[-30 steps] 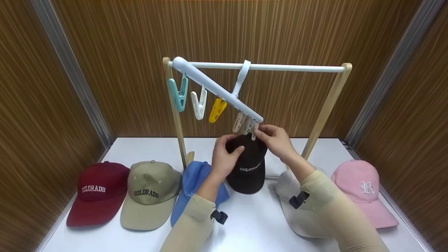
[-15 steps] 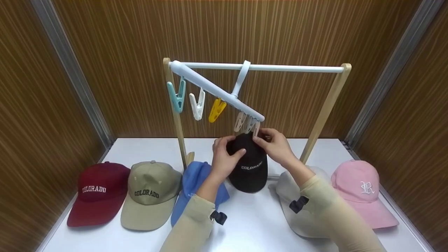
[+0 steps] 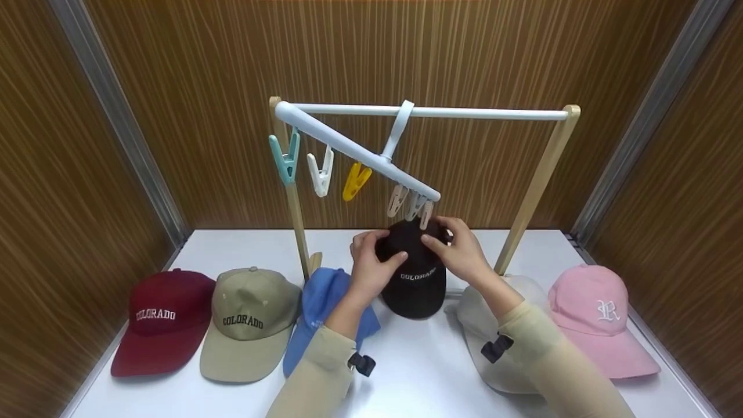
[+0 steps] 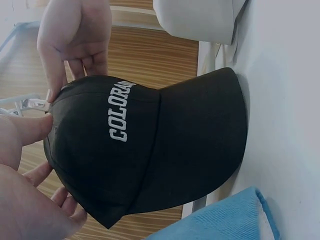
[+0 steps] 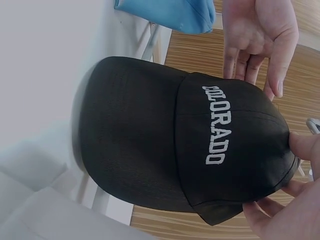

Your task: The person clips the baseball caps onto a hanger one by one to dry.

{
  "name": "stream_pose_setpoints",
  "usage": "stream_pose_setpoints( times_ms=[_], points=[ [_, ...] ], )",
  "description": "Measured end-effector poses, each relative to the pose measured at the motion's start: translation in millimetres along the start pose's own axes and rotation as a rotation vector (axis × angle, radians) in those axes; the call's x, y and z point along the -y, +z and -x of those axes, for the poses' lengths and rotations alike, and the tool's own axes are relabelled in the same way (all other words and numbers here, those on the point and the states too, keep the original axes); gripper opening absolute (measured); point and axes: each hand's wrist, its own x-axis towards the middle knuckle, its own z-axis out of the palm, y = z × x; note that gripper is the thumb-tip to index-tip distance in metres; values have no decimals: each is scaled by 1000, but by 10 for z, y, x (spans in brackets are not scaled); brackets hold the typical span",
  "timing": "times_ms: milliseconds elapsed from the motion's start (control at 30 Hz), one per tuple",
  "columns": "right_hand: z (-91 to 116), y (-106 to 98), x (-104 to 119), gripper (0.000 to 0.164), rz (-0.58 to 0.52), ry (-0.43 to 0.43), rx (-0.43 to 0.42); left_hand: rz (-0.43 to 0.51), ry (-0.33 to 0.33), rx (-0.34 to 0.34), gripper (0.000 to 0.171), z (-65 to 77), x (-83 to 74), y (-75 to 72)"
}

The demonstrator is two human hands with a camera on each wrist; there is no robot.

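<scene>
A black baseball cap [image 3: 415, 293] with white COLORADO lettering hangs below the low right end of a pale blue clip hanger [image 3: 342, 142], brim down. My left hand [image 3: 372, 268] grips the left side of its crown, thumb on the front. On the other side my right hand [image 3: 462, 255] holds the crown between thumb and fingers, just under a pinkish clothespin [image 3: 426, 215]. A grey clothespin [image 3: 415, 207] and another pinkish one sit beside it, their tips at the cap's top. In the left wrist view, the cap [image 4: 125, 145] shows from the front; fingers behind it are partly hidden.
The hanger hooks over the white bar [image 3: 493, 113] of a wooden-legged rack. Teal [image 3: 285, 157], white and yellow clothespins hang on its raised left end. Dark red [image 3: 165, 322], khaki [image 3: 249, 325] and blue [image 3: 325, 307] caps lie left; pale grey [image 3: 502, 354] and pink [image 3: 598, 319] caps lie right.
My right hand has come off the end clothespin and down onto the cap's crown. The cap has shifted slightly right, and the hanger's left end has swung a little left and down.
</scene>
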Motion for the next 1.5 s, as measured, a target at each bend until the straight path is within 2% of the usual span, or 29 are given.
stream_pose_setpoints(
  times_ms=[333, 600, 733, 867, 1067, 1367, 1500],
  points=[
    [94, 23, -88, 70, -13, -12, -8, 5, 31, -21, 56, 50, 67, 40],
    [187, 13, -153, 77, 1, -16, 1, -17, 44, -2, 65, 130, 81, 78],
    [254, 2, -188, 80, 4, -4, 6, -26, 44, 12, 71, 170, 70, 87],
    [329, -8, -212, 79, 15, -26, 2, -38, 36, 23, 76, 216, 49, 103],
    [460, -29, -234, 80, 46, -45, -1, -75, 51, -2, 80, 279, 23, 140],
    [659, -96, -293, 85, 74, -46, -14, -97, 60, -12, 78, 335, -11, 212],
    [708, -134, -299, 83, 84, -76, -37, -111, 66, -24, 78, 354, -20, 234]
  ],
)
